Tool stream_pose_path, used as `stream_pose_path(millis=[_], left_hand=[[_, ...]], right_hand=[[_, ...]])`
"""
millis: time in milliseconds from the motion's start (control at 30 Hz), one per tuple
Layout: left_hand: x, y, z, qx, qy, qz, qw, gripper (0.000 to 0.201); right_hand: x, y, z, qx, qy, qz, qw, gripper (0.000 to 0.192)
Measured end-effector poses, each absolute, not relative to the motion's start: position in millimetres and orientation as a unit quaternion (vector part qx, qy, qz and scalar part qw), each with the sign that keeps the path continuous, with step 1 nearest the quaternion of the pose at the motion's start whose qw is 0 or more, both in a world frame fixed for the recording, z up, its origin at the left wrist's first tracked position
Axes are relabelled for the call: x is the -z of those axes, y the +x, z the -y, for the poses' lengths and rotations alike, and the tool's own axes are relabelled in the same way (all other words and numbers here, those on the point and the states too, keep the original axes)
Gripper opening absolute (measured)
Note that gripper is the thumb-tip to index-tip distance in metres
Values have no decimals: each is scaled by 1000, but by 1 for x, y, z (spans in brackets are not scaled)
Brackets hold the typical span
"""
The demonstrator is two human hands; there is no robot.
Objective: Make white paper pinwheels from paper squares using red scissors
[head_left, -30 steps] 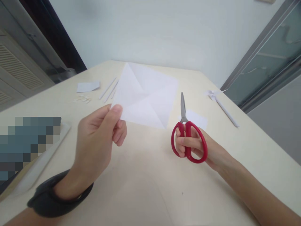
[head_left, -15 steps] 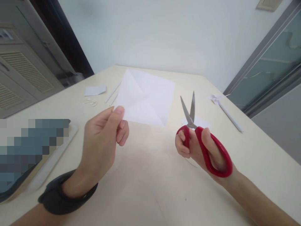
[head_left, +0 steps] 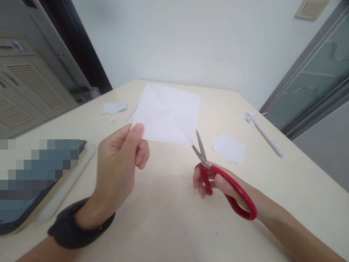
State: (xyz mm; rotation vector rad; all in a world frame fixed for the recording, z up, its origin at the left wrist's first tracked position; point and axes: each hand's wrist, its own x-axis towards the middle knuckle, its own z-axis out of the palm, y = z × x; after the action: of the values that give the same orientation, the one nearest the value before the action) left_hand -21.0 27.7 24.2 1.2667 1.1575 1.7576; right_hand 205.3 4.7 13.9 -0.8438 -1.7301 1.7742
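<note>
Change: the scissors (head_left: 218, 174) have swung in from the right; their parted blades now meet the paper's (head_left: 169, 114) near corner.
Left hand (head_left: 120, 160): pinches the paper's left corner, holding it above the table (head_left: 163, 218).
Right hand (head_left: 218, 185): closed through the red handles.
Table: paper scraps (head_left: 229, 148), a paper pinwheel (head_left: 259, 125).

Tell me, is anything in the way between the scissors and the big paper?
No, nothing visible is. The right hand holds the red scissors with the blades open, right at the near corner of the creased white paper. The left hand pinches the paper's other near corner, well off to the side.
</note>
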Motion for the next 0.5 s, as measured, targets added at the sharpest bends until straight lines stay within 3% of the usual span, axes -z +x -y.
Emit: stream_pose_path(millis=[500], left_hand=[[-19,-17,-24,-626,522,-470,340,38]], right_hand=[[-17,205,-3,-669,-313,633,231,31]])
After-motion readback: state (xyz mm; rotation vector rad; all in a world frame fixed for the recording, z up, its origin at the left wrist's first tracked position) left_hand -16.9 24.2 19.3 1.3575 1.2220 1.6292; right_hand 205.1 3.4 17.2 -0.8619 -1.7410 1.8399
